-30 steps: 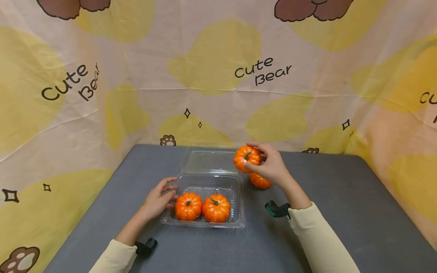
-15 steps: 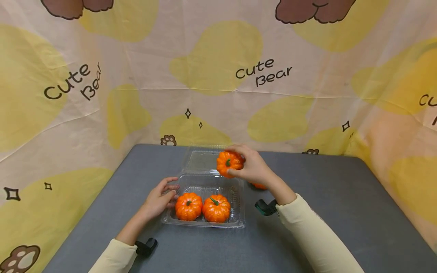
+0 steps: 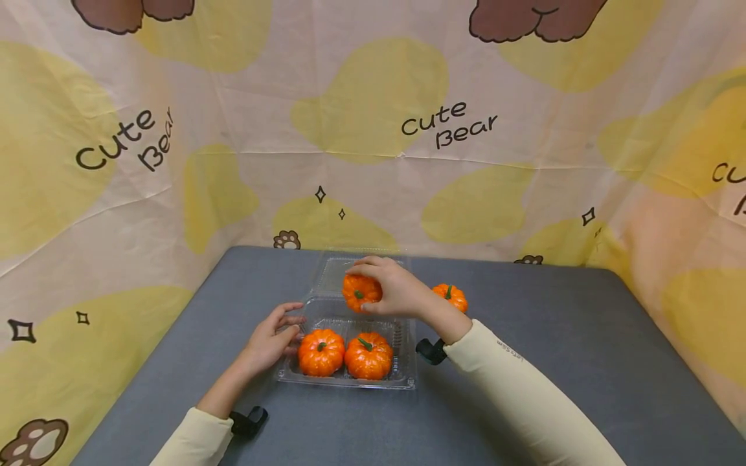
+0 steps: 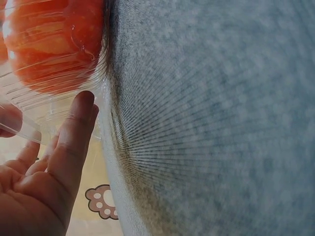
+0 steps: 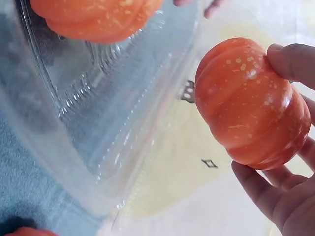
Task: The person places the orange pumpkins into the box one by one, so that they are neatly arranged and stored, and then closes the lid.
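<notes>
Two pumpkins [image 3: 369,356] sit in the clear box [image 3: 375,384]; right hand [image 3: 396,290] grips a third [image 3: 360,290] above; left hand [image 3: 270,336], loose, beside it; a fourth [image 3: 452,296] outside.

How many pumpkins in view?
4: left pumpkin and right pumpkin, side by side in the clear clamshell container; held pumpkin in the right hand; fourth pumpkin on the grey table, partly hidden by the right forearm.

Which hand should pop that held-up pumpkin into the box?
Probably the right hand: it holds the lifted pumpkin near the clear box, while the left hand, beside the box, holds no pumpkin.
</notes>
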Demonstrator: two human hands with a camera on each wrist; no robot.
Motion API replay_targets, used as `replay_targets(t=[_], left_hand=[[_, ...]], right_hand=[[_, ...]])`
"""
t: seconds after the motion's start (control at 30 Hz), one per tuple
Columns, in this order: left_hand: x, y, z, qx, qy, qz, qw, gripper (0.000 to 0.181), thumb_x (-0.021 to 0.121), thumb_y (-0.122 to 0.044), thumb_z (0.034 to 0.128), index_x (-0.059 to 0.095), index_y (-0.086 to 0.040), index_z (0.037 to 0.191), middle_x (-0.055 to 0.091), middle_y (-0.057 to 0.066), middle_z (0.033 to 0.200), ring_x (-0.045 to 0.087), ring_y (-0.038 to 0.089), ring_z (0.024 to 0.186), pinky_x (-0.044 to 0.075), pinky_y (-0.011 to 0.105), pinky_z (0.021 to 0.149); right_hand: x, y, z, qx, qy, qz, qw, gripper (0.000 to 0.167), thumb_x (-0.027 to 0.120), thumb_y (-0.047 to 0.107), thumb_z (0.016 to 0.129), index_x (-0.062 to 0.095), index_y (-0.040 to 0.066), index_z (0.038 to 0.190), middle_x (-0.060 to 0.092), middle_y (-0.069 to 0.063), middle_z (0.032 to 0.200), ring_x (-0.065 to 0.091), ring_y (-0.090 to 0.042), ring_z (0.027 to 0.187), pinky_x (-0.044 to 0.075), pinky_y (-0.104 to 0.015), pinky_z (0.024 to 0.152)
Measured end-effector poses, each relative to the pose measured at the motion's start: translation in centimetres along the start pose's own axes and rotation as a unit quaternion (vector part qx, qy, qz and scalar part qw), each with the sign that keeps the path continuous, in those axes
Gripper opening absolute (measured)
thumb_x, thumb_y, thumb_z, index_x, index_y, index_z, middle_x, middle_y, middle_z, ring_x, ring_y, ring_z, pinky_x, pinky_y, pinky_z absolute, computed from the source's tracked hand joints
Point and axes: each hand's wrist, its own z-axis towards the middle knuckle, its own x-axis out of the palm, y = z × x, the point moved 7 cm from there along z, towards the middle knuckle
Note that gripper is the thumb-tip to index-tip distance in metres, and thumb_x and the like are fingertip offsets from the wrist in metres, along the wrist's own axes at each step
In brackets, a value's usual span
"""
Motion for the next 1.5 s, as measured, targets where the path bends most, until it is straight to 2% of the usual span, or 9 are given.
replay_targets(t=[0.2,0.53,0.67,0.87,1.17,1.37,1.5], left_hand=[[0.0,0.1,0.0,0.000,0.003,-0.002,1.0000,0.043,0.046,-0.009,0.0982,0.040,-0.012,0.141,0.054,0.026,0.133,0.066,0.027,0.100,0.059,0.037,0.073],[0.0,-0.3,-0.2,-0.002,0.012,-0.009,0.9999,0.043,0.046,-0.010,0.0988,0.039,-0.012,0.142,0.053,0.027,0.134,0.066,0.029,0.103,0.059,0.037,0.074],[0.0,-0.5,-0.3,0.007,0.018,-0.011,0.9998,0.045,0.046,-0.010,0.0988,0.037,-0.009,0.142,0.052,0.029,0.134,0.066,0.030,0.103,0.059,0.040,0.075],[-0.1,-0.3,-0.2,0.003,0.014,-0.003,0.9999,0.043,0.046,-0.011,0.0987,0.039,-0.011,0.141,0.054,0.027,0.132,0.067,0.028,0.101,0.059,0.039,0.074],[-0.1,-0.1,-0.1,0.004,0.014,-0.003,0.9999,0.041,0.045,-0.011,0.0997,0.040,-0.013,0.141,0.055,0.026,0.132,0.066,0.029,0.101,0.059,0.038,0.074],[0.0,0.0,0.0,0.001,0.018,-0.007,0.9998,0.042,0.045,-0.012,0.1005,0.039,-0.013,0.142,0.053,0.026,0.135,0.066,0.030,0.104,0.059,0.039,0.075],[0.0,0.0,0.0,0.002,0.015,-0.005,0.9999,0.042,0.046,-0.012,0.1001,0.039,-0.013,0.142,0.053,0.026,0.134,0.066,0.031,0.104,0.059,0.039,0.075]], right_hand=[[1.8,1.0,1.0,-0.022,0.044,-0.023,0.9985,0.054,0.075,0.021,0.080,0.058,0.019,0.131,0.046,-0.014,0.142,0.047,-0.032,0.125,0.048,-0.044,0.099],[3.9,2.2,2.3,-0.063,0.086,-0.084,0.9907,0.053,0.075,0.025,0.082,0.058,0.021,0.131,0.053,-0.005,0.130,0.051,-0.025,0.115,0.050,-0.037,0.095],[4.6,2.6,2.7,-0.067,0.104,-0.096,0.9877,0.054,0.075,0.026,0.082,0.057,0.020,0.133,0.052,-0.005,0.132,0.051,-0.025,0.115,0.050,-0.036,0.095],[5.4,2.9,3.0,-0.057,0.130,-0.116,0.9830,0.059,0.075,0.025,0.083,0.054,0.022,0.137,0.050,-0.004,0.137,0.050,-0.025,0.115,0.051,-0.035,0.095],[6.2,2.8,3.5,-0.057,0.133,-0.138,0.9798,0.064,0.076,0.021,0.082,0.051,0.021,0.140,0.049,-0.005,0.141,0.049,-0.028,0.122,0.048,-0.037,0.100],[6.6,2.6,3.6,-0.053,0.135,-0.143,0.9790,0.060,0.076,0.021,0.082,0.053,0.022,0.137,0.051,-0.008,0.136,0.051,-0.028,0.118,0.049,-0.037,0.098],[6.8,2.4,3.7,-0.042,0.138,-0.128,0.9811,0.064,0.077,0.022,0.081,0.051,0.021,0.139,0.049,-0.009,0.136,0.051,-0.028,0.117,0.050,-0.037,0.097]])
